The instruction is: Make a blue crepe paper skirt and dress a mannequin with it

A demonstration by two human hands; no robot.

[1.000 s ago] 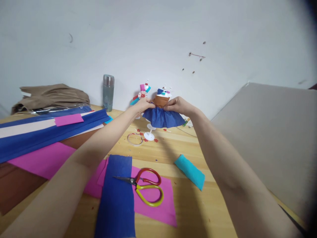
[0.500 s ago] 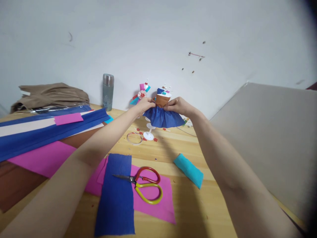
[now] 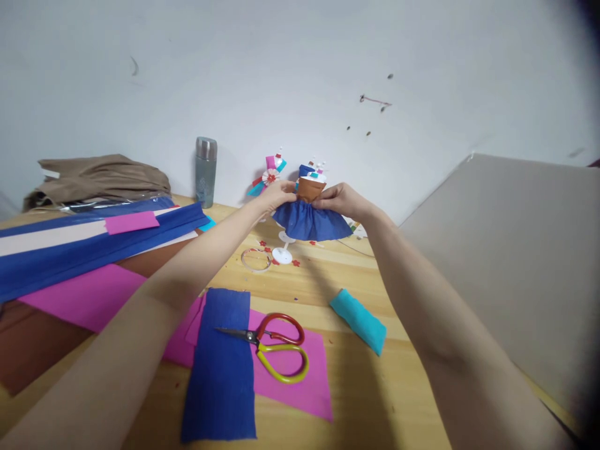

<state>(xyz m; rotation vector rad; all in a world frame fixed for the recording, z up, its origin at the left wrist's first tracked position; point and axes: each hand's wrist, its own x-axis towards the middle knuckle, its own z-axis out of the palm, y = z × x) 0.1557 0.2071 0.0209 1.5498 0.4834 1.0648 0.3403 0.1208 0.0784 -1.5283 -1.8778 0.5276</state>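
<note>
A small dress form in a brown paper bodice [image 3: 310, 189] stands on a round white base [image 3: 282, 255], with a gathered blue paper skirt [image 3: 312, 222] flaring from its waist. My left hand [image 3: 280, 195] is closed at the left side of that waist, thumb and fingers at the skirt's top edge. From the right, my right hand [image 3: 341, 199] pinches the skirt's gathered top against the bodice. Pins with scraps of coloured paper stick up from the form's top. What lies behind the fingertips is hidden.
Scissors [image 3: 260, 340] with red and yellow handles lie across blue paper [image 3: 220, 375] and pink paper [image 3: 300, 387]. A folded turquoise piece [image 3: 359, 322], a clear ring [image 3: 255, 260], a flask [image 3: 205, 172], a second decorated form [image 3: 270, 177] and a grey-white panel [image 3: 497, 262] surround the work.
The view has shifted slightly. My left fingers have lifted and spread a little at the waist, while my right hand keeps its pinch on the skirt.
</note>
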